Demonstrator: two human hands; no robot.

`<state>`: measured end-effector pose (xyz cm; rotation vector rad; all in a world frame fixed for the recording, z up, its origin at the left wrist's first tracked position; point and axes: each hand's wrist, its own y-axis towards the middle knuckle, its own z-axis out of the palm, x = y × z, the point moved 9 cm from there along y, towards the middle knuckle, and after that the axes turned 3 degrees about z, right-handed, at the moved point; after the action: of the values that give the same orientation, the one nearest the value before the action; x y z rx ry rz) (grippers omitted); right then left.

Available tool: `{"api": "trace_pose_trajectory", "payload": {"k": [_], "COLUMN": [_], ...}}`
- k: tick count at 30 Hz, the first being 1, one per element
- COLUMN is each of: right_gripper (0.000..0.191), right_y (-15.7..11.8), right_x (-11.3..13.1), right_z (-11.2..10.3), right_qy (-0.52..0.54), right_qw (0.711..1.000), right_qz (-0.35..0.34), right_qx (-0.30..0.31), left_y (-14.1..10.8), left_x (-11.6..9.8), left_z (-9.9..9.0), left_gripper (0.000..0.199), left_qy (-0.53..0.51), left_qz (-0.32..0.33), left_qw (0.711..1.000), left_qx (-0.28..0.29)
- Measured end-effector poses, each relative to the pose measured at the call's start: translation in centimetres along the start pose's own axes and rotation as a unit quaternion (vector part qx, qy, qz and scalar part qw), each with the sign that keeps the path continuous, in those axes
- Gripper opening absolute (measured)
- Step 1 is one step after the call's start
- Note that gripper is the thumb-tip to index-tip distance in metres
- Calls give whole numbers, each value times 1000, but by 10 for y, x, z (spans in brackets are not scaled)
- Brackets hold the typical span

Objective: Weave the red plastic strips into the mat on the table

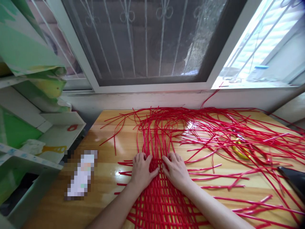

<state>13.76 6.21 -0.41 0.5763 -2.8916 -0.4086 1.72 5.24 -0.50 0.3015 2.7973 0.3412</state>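
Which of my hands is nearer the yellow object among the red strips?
Right. Your right hand rests on the woven mesh, left of the yellow object; your left hand is farther left.

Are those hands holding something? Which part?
The left hand and right hand touch the red woven mesh near its far end; whether they grip it cannot be told.

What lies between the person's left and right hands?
In the head view, part of the red woven mesh lies between the left hand and the right hand, with both hands touching it.
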Motion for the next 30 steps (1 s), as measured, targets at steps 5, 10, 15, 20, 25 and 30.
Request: {"api": "trace_pose_trajectory", "payload": {"k": [5,10,15,20,25,30], "right_gripper": [16,18,26,30,29,28], "right_y": [-1,-1,-2,-2,-2,-1], "right_x": [-1,-1,0,1,3,4], "right_z": [-1,1,-3,-3,-3,-2], "right_qy": [-3,1,14,17,11,2], "right_qw": [1000,1000,999,999,999,999], "right_qz": [-2,0,-12,-22,-30,-22], "right_qx": [-17,-16,-39,-40,-33,-33], "left_y": [-1,-2,-3,-1,4,14], "left_x": [-1,2,5,0,-1,-8], "left_z": [-1,-2,-5,-5,-5,-6], "left_gripper": [40,34,28,24,24,16], "left_qy": [-11,-23,-3,13,28,82], "left_qz": [6,9,10,33,33,6], "left_qw": [1000,1000,1000,999,999,995], "left_qx": [-13,-17,-27,-13,13,48]}}
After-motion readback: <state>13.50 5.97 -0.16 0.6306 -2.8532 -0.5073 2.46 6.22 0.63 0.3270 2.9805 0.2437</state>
